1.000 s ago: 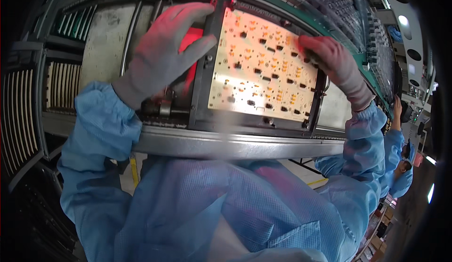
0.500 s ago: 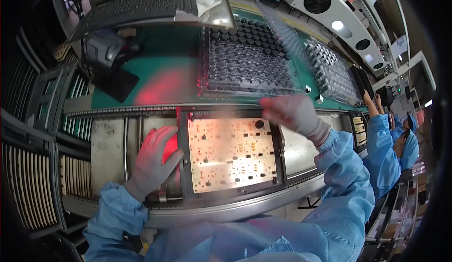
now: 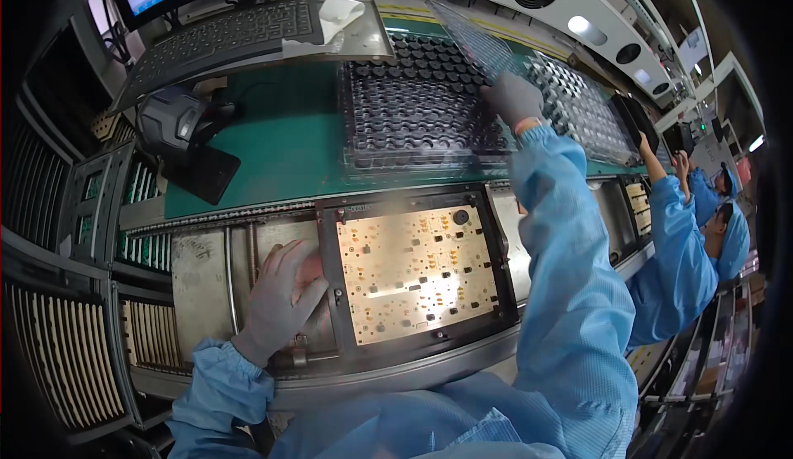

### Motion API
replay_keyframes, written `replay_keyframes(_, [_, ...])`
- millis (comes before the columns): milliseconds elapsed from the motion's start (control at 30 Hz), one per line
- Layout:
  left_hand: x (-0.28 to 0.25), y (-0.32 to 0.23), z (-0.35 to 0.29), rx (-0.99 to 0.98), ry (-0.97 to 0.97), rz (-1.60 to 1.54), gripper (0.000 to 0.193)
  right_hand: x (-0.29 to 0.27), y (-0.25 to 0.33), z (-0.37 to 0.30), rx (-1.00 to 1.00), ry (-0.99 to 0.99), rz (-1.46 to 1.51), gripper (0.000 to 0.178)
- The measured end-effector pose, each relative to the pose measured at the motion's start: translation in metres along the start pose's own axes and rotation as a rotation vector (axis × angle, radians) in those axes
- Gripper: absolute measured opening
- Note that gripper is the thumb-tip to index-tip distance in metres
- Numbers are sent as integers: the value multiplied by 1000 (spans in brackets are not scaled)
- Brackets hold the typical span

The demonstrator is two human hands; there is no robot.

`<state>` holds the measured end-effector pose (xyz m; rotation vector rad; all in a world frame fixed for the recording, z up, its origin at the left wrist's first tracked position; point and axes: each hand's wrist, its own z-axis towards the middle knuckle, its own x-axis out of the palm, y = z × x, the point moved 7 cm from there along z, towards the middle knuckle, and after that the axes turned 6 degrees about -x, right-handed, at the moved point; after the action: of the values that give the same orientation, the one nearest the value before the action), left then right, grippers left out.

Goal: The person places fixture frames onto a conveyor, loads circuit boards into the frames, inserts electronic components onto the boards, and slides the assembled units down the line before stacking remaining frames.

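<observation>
My left hand, in a grey glove, rests at the left edge of a black carrier frame, with fingers bent and thumb apart, holding nothing. Inside the frame lies a pale circuit board with many small parts and one round black component near its upper right corner. My right hand, gloved too, reaches over the right side of a clear plastic tray. Rows of round black components fill the tray's far part. Its fingertips point down among them and are partly hidden, so their grip is unclear.
A second tray with silvery parts stands to the right, and a clear sheet tilts up behind. A keyboard, a handheld scanner and board racks are at left. A co-worker works at far right.
My right hand has moved away from above the board's upper right corner, forward to the tray. The red light on my left hand and on the table has faded. The view has shifted slightly.
</observation>
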<state>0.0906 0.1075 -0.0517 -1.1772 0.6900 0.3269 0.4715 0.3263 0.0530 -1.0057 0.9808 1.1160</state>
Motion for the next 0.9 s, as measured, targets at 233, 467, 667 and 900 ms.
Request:
replay_keyframes(233, [3, 12, -7, -6, -42, -64, 52, 14, -2, 12, 85, 90, 25, 38])
replay_keyframes(467, [-2, 11, -1, -19, -8, -40, 51, -10, -13, -16, 4, 69, 227, 39])
replay_keyframes(667, [-10, 20, -5, -87, -69, -101, 53, -13, 18, -168, -101, 609, 1042, 31])
replay_keyframes(900, [-6, 23, -7, -145, 26, -114, 52, -5, 21, -235, -435, 335, 465, 29])
